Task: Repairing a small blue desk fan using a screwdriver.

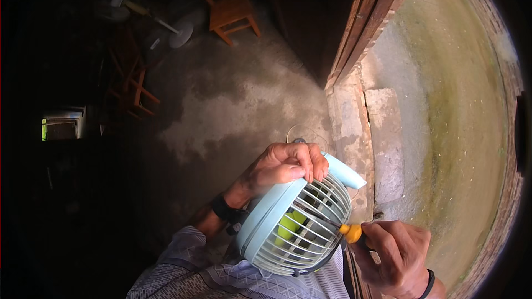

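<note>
A small light-blue fan [266,222] with a white wire grille [327,254] is held tilted close to my body, against my shirt. My left hand [288,166] is closed over its top, the fingers curled round the blue rim and the grille bars. Through the bars shows a yellow-green part [289,226]. My right hand [396,254] grips the handle of a yellow-and-black screwdriver [351,232] beside the grille. Its thin shaft points in between the wires; where the tip rests is hidden. A pale-blue piece [344,171] sticks out beyond the fan.
Far off on the concrete floor [216,99] stand a wooden chair [230,11] and a pedestal fan [180,34]. Another wooden chair [136,91] is at the left. A door frame [366,27] and stone sill [385,144] lie to the right, with open ground [460,116] outside.
</note>
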`<action>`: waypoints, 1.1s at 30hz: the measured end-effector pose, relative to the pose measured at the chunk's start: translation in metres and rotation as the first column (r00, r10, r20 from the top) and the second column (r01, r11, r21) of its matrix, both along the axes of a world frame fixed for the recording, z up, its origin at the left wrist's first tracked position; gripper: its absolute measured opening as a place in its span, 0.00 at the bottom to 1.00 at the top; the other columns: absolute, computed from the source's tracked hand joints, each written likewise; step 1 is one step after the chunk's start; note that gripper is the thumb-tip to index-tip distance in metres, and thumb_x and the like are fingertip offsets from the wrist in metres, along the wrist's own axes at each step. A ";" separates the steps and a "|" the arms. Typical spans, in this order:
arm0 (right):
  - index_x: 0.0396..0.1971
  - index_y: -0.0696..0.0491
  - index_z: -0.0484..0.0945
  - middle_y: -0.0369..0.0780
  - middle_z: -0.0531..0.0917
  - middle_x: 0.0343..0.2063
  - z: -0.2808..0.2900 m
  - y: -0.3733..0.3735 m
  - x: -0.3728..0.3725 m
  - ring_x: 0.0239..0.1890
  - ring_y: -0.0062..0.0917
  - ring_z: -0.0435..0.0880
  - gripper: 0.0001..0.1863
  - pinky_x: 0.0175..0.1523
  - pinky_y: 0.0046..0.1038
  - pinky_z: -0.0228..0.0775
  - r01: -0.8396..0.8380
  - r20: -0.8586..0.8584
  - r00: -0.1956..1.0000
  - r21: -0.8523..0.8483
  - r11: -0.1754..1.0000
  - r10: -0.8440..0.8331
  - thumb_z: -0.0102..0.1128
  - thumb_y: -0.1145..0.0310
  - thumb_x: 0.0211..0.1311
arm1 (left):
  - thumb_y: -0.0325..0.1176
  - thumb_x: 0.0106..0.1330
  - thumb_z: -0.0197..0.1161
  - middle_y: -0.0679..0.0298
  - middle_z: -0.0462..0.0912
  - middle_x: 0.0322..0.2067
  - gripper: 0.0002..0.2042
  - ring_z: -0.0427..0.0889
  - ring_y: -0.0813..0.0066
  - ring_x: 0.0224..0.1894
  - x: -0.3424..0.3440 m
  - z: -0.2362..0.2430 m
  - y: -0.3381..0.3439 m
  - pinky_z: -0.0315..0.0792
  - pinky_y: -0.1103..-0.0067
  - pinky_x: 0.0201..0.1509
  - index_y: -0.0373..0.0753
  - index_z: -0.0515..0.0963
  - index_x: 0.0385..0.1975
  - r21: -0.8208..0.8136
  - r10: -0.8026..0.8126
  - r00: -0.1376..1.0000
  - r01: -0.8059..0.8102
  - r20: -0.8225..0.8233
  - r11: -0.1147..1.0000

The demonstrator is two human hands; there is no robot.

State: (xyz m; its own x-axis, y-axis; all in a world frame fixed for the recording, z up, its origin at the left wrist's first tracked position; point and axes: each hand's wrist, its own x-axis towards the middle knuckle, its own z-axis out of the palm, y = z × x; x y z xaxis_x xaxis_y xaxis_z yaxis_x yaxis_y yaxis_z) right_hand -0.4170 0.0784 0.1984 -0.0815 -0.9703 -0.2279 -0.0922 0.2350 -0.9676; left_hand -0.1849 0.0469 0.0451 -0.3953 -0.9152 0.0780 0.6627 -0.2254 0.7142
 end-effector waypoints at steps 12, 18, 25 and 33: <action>0.42 0.63 0.82 0.44 0.85 0.31 -0.008 -0.011 -0.019 0.25 0.27 0.83 0.15 0.24 0.25 0.71 -0.827 -0.836 0.485 -0.344 0.445 0.257 0.76 0.74 0.57 | 0.26 0.63 0.55 0.58 0.79 0.37 0.04 0.77 0.67 0.47 0.001 0.000 0.000 0.70 0.65 0.60 0.35 0.77 0.31 0.014 -0.013 1.000 0.013 0.000 1.000; 0.43 0.62 0.82 0.45 0.86 0.30 0.012 -0.014 -0.008 0.24 0.26 0.84 0.13 0.23 0.26 0.71 -0.495 -0.509 0.778 -0.135 0.858 0.369 0.71 0.70 0.64 | 0.26 0.64 0.55 0.58 0.79 0.37 0.04 0.77 0.67 0.47 -0.003 0.001 -0.003 0.70 0.65 0.60 0.35 0.77 0.31 0.006 -0.016 1.000 0.016 0.001 1.000; 0.41 0.61 0.82 0.42 0.85 0.25 0.016 -0.040 -0.041 0.17 0.25 0.80 0.12 0.19 0.27 0.68 -0.827 -0.474 0.419 0.154 0.541 0.775 0.65 0.65 0.71 | 0.27 0.64 0.55 0.58 0.79 0.36 0.04 0.78 0.67 0.47 -0.007 0.003 -0.005 0.70 0.65 0.61 0.35 0.77 0.31 0.010 -0.018 1.000 0.018 0.017 1.000; 0.41 0.59 0.80 0.40 0.84 0.29 0.009 -0.028 -0.035 0.21 0.21 0.78 0.14 0.21 0.24 0.68 -0.824 -0.792 0.441 -0.170 0.541 0.423 0.74 0.73 0.59 | 0.27 0.64 0.56 0.58 0.79 0.37 0.05 0.78 0.66 0.47 -0.011 0.000 -0.004 0.70 0.65 0.61 0.35 0.77 0.31 0.008 -0.002 1.000 0.003 -0.016 1.000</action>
